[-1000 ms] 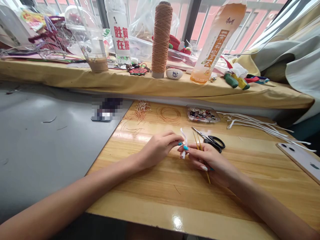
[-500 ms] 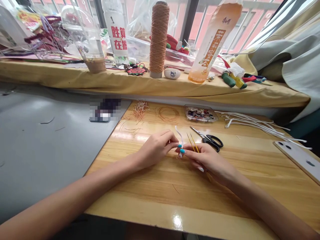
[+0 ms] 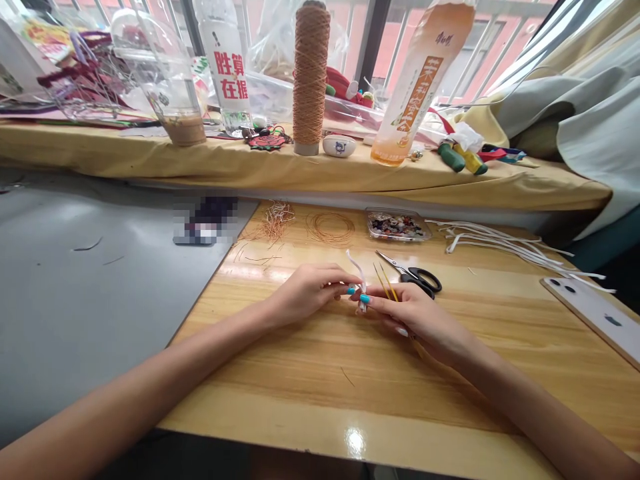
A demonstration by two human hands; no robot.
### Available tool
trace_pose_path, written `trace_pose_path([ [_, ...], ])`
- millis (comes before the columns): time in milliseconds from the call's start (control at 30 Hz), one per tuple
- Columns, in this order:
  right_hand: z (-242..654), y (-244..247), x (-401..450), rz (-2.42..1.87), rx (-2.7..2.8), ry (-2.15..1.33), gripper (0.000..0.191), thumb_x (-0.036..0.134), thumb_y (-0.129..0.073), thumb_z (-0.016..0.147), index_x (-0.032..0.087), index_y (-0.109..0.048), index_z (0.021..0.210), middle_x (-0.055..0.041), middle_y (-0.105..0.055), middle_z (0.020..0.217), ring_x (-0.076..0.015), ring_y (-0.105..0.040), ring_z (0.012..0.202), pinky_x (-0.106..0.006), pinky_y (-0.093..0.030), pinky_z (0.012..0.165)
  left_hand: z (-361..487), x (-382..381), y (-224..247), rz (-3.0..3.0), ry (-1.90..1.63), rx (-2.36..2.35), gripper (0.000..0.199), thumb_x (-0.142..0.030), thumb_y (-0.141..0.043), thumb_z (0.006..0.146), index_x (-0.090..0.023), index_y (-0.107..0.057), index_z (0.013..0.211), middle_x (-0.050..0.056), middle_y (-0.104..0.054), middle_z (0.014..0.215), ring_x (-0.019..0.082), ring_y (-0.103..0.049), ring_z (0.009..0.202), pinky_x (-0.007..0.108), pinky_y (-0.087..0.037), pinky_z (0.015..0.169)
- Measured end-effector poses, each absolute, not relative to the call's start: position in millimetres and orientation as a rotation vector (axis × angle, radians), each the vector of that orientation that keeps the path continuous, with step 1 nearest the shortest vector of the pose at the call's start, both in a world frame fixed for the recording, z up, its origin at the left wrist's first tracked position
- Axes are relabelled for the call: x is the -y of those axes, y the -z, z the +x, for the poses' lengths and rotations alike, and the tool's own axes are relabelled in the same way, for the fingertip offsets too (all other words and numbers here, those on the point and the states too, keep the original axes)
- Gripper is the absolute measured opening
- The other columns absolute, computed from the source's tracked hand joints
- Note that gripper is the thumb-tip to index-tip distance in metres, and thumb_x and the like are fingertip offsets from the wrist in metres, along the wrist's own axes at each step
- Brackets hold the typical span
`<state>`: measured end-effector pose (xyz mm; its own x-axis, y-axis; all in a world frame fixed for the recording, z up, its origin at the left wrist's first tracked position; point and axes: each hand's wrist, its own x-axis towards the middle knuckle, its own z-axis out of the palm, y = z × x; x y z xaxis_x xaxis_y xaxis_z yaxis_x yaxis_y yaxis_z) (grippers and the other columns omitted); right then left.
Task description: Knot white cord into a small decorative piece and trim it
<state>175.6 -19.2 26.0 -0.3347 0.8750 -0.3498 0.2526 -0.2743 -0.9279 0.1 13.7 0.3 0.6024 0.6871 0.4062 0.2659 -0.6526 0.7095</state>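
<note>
Between the thumb and fingers of my right hand a short white cord is pinched, its free end sticking up. Yellow tweezers also rest in that hand, tips pointing up and away. My left hand is closed in a pinch on the cord, just left of the right thumb; the exact grip is partly hidden by the fingers. Black-handled scissors lie just beyond my right hand.
A clear box of beads, coiled copper-coloured thread, a thread tangle and white cords lie along the table's back. A phone is at right. Bottles and a thread spool stand on the ledge.
My left thumb and fingertips have shifted slightly left, away from the right thumb. My right hand keeps its pinch on the cord and its hold on the tweezers. The view has shifted slightly.
</note>
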Motion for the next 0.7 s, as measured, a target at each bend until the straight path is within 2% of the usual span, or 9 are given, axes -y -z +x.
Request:
trace_pose_path([
  [100, 175.6, -26.5, 19.2, -1.394, 1.502, -1.657, 0.038, 0.043, -0.061, 0.064, 0.011, -0.062, 0.084, 0.0032, -0.047, 0.054, -0.0018, -0.024, 0.039, -0.02, -0.014, 0.038, 0.7, -11.9, -0.1, 2.222, -0.97, -0.753, 0.012, -0.016, -0.049, 0.077, -0.013, -0.059, 0.082, 0.005, -0.062, 0.079, 0.009, -0.055, 0.069, 0.02, -0.043, 0.062],
  [200, 176.3, -26.8, 19.3, -1.387, 1.561, -1.673, 0.032, 0.043, -0.059, 0.066, 0.011, -0.062, 0.074, 0.0071, -0.035, 0.043, -0.0024, -0.022, 0.037, -0.021, -0.013, 0.038, 1.2, -9.7, -1.3, 2.213, -0.973, -0.743, 0.008, -0.017, -0.051, 0.075, -0.013, -0.057, 0.079, 0.003, -0.061, 0.078, 0.008, -0.053, 0.067, 0.019, -0.042, 0.06],
  [300, 176.8, -27.2, 19.6, -1.374, 1.61, -1.683, 0.031, 0.042, -0.057, 0.069, 0.012, -0.061, 0.073, 0.0083, -0.03, 0.04, -0.0028, -0.021, 0.037, -0.021, -0.013, 0.038, 2.3, -7.5, -2.2, 2.198, -0.943, -0.749, 0.005, -0.016, -0.052, 0.074, -0.012, -0.055, 0.075, 0.003, -0.058, 0.076, 0.008, -0.052, 0.067, 0.018, -0.041, 0.058],
  [500, 177.8, -27.3, 19.9, -1.34, 1.653, -1.679, 0.036, 0.045, -0.055, 0.069, 0.013, -0.062, 0.082, 0.007, -0.033, 0.046, -0.0034, -0.023, 0.04, -0.021, -0.014, 0.039, 4.0, -8.4, -3.5, 2.157, -0.82, -0.8, 0.005, -0.018, -0.052, 0.074, -0.013, -0.053, 0.076, 0.002, -0.056, 0.075, 0.008, -0.049, 0.064, 0.02, -0.041, 0.058],
  [700, 181.6, -26.9, 17.5, -1.429, 1.645, -1.57, 0.038, 0.045, -0.057, 0.066, 0.014, -0.063, 0.086, 0.0039, -0.044, 0.054, -0.0033, -0.024, 0.041, -0.021, -0.016, 0.037, -0.7, -13.0, -6.7, 2.234, -0.811, -0.671, 0.016, -0.015, -0.047, 0.077, -0.014, -0.055, 0.092, 0.006, -0.059, 0.091, 0.008, -0.052, 0.072, 0.021, -0.043, 0.065],
])
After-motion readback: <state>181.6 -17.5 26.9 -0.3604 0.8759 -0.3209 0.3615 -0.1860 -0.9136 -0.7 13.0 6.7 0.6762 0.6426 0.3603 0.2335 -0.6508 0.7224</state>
